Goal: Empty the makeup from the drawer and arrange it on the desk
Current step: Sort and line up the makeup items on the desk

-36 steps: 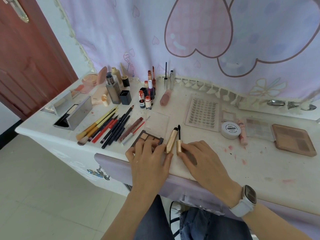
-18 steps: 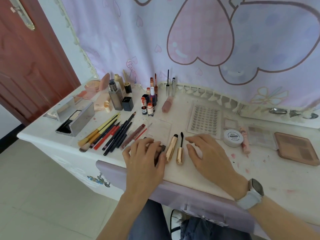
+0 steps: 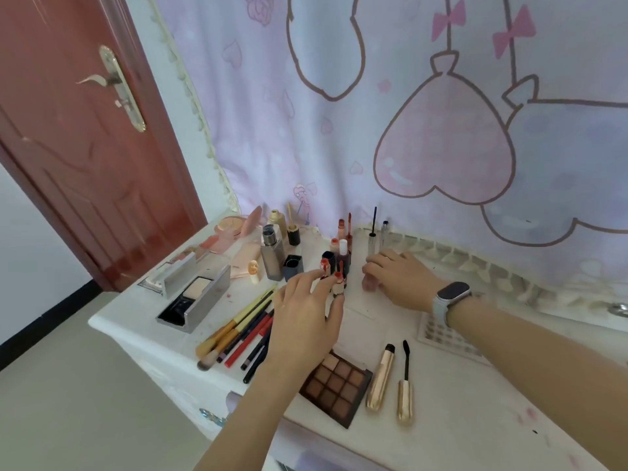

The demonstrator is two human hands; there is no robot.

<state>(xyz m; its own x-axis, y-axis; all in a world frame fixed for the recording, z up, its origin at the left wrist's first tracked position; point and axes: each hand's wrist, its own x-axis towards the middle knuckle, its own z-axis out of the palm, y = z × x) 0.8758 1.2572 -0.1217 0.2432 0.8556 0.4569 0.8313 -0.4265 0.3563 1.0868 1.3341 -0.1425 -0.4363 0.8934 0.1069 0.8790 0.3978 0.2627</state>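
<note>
My left hand (image 3: 304, 316) reaches over the white desk (image 3: 482, 423), its fairly straight fingertips touching two small red-capped lipsticks (image 3: 325, 266) in the standing cluster at the back. My right hand (image 3: 399, 280), with a watch on the wrist, lies further right, fingers curled over a pink tube (image 3: 368, 285) lying on the desk. A brown eyeshadow palette (image 3: 336, 385) lies near the front edge. A gold mascara tube (image 3: 380, 382) and its wand (image 3: 406, 379) are beside it. The drawer is out of sight.
Brushes and pencils (image 3: 238, 334) lie in a row left of my left hand. A silver open case (image 3: 200, 297) sits at the left end, bottles (image 3: 272, 256) stand behind it. A lash tray (image 3: 445, 338) is under my right forearm. A pink curtain (image 3: 441, 147) hangs behind, a red door (image 3: 85, 164) left.
Both hands left the palette and mascara at the front and moved to the back of the desk, left to the lipsticks, right onto the pink tube. The view tilted up.
</note>
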